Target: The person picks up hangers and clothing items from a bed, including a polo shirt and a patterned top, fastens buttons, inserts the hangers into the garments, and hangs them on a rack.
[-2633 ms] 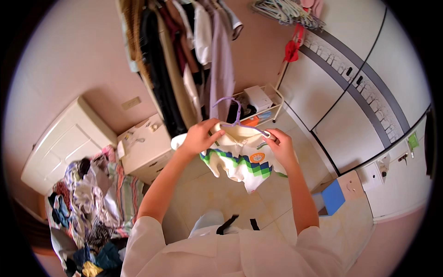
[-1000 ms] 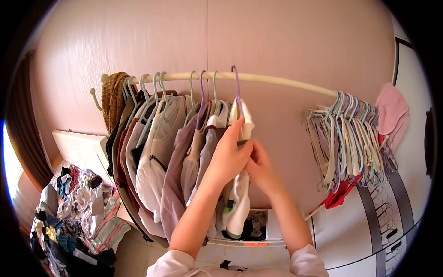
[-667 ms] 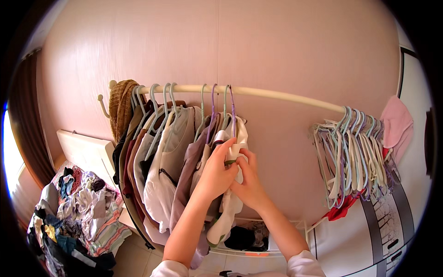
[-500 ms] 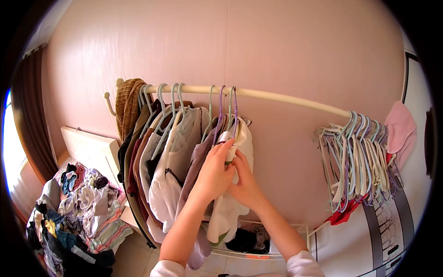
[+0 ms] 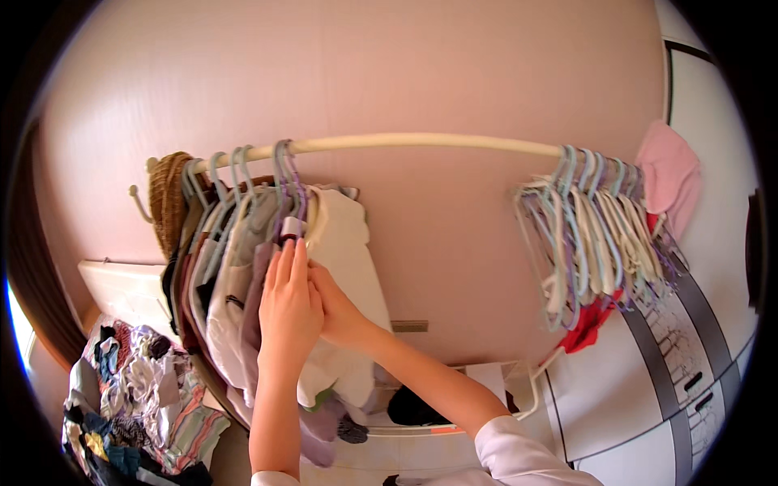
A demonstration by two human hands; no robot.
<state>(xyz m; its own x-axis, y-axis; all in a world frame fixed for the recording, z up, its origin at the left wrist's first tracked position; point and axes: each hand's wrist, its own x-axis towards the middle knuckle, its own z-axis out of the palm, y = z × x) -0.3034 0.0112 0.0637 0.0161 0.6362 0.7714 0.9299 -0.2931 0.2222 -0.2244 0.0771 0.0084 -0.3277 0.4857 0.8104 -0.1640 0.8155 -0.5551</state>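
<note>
A white garment (image 5: 348, 251) hangs at the right end of a packed row of clothes on a cream rail (image 5: 429, 141). My left hand (image 5: 292, 296) lies against the front of the garments near its left side, fingers stretched upward close together. Directly beside it is my right hand (image 5: 334, 308), overlapping the white garment; its fingertips are hidden behind the left hand. Purple hangers (image 5: 292, 174) stand bunched on the rail just above my hands. A mauve garment (image 5: 253, 300) hangs at the left hand's left side.
Several bare hangers (image 5: 596, 235) crowd the rail's right end, beside a pink cloth (image 5: 668, 166) and a red cloth (image 5: 592, 324). A heap of clothes (image 5: 146, 381) covers the bed at left. Below is a white rack (image 5: 531, 397) holding dark items. White cabinet doors (image 5: 717, 211) stand at right.
The purple hangers and white garment have slid left along the rail, closer to the other clothes. Both hands moved left with them, and the view has shifted to the right.
</note>
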